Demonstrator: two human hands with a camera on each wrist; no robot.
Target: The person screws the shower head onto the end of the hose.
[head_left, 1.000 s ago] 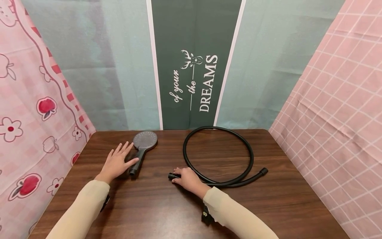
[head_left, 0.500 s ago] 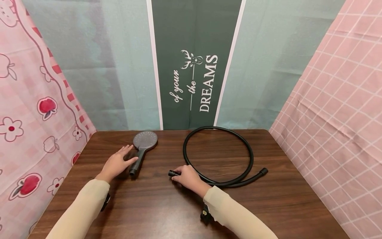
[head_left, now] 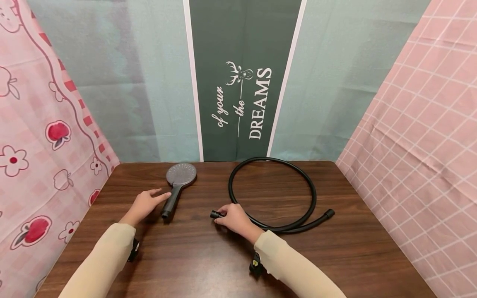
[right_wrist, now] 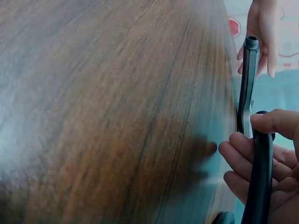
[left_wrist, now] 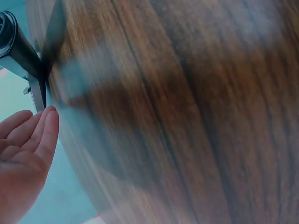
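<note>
A dark grey handheld shower head lies on the table at the left, its round spray face up and its handle toward the front. Beside that handle is my left hand, thumb near it and fingers fairly straight. The left wrist view shows the left hand close to the handle, not wrapped round it; whether it touches is unclear. A black shower hose lies in a loop at the right. My right hand pinches the hose near one end, as the right wrist view shows with the hose under the thumb.
The hose's other end lies to the right of the loop. Under everything is a brown wooden table. A green-grey cloth hangs along its back edge, with pink cloths at both sides.
My left hand has drawn its spread fingers together and lowered beside the shower head's handle. The right hand has risen slightly with the hose end in its pinch.
</note>
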